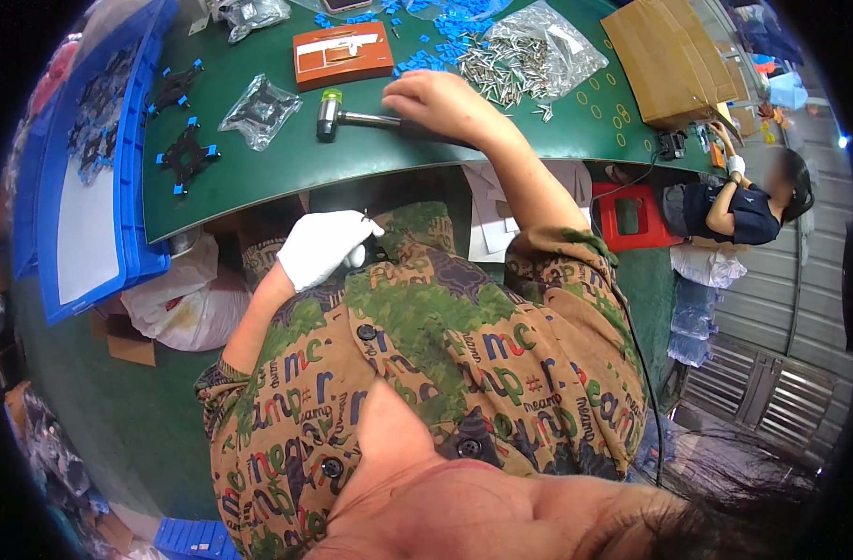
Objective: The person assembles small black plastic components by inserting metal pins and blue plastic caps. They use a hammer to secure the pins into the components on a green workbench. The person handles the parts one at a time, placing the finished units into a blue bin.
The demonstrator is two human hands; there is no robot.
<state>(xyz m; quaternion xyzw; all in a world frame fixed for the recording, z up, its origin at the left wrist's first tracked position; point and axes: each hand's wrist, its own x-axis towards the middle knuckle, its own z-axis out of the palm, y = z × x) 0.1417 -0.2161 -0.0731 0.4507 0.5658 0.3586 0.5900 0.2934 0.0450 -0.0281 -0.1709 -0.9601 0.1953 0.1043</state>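
A: What's the biggest thing in view?

B: The green worktable (286, 168), with a blue crate (132, 196) touching its left end. A flat cardboard box (669, 61) lies at the far right.

A: And on the tabletop?

B: An orange block (342, 54) with a pale insert, near a clear bag of metal pins (520, 61) spilling onto the green. Blue clips (445, 28) are scattered between them. Two black cross-shaped brackets (186, 156) with blue clips at their tips lie on the left, and a bagged bracket (258, 112) sits beside them.

A: The hands?

B: The right hand (440, 103), bare, rests curled over the handle of a small mallet (338, 117) lying flat on the table. The fingers wrap it loosely; I can't tell if the grip is firm. The left hand (319, 247), in a white glove, is down at the table edge near the person's chest, closed on something small and dark that I can't make out.

A: How far along does it look?

B: Early, I'd judge. Two brackets look fitted with clips, while many loose clips and pins remain, and more dark parts sit in the crate.
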